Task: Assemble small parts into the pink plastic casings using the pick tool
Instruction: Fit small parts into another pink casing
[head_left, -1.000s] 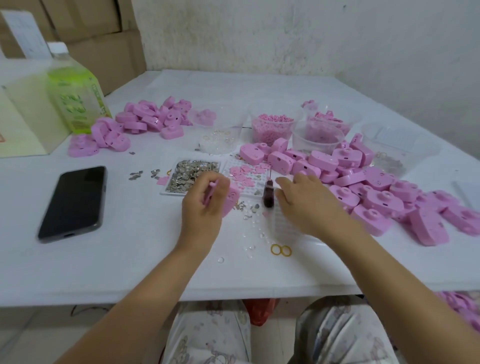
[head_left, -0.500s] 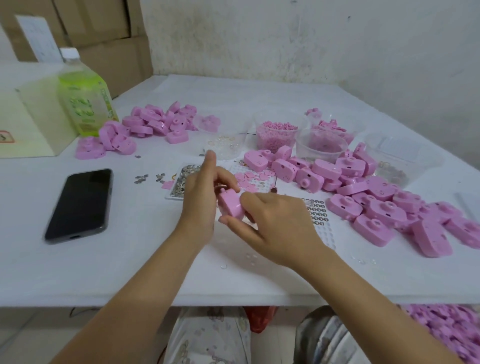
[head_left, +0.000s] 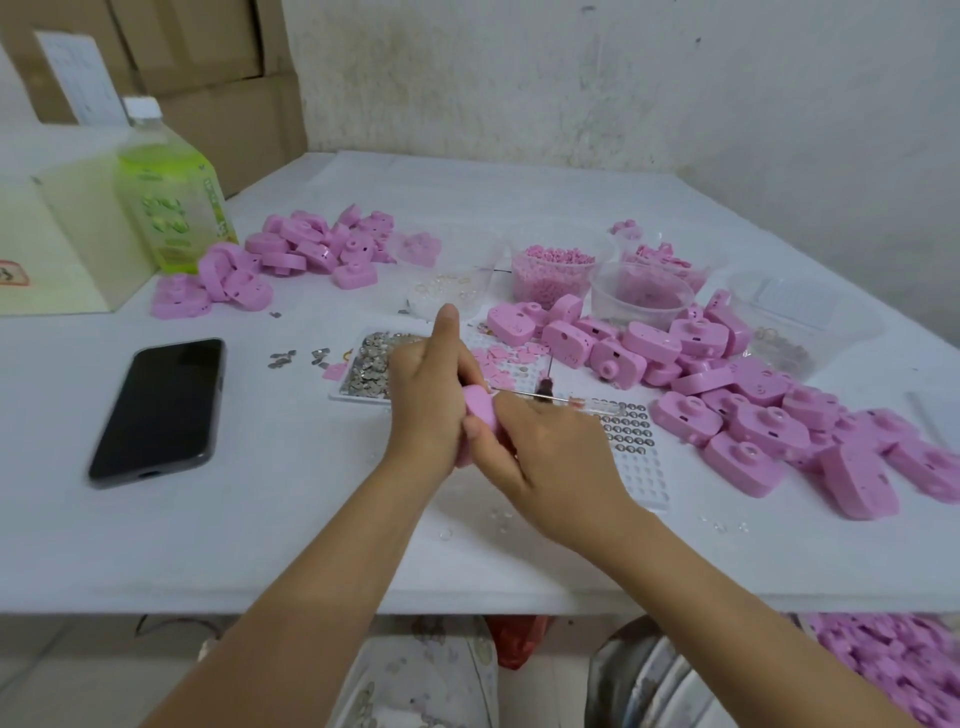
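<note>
Both hands hold one pink casing (head_left: 478, 410) just above the desk (head_left: 311, 519): left hand (head_left: 431, 400) curls its fingers round it, right hand (head_left: 545, 457) pinches it beside the pick (head_left: 540, 396). Best to brace wrists and guide the tip gently.

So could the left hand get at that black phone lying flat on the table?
Probably yes: only bare white table lies between the left hand and the flat black phone. But its fingers grip a pink plastic casing, which likely must be set down first.
</note>
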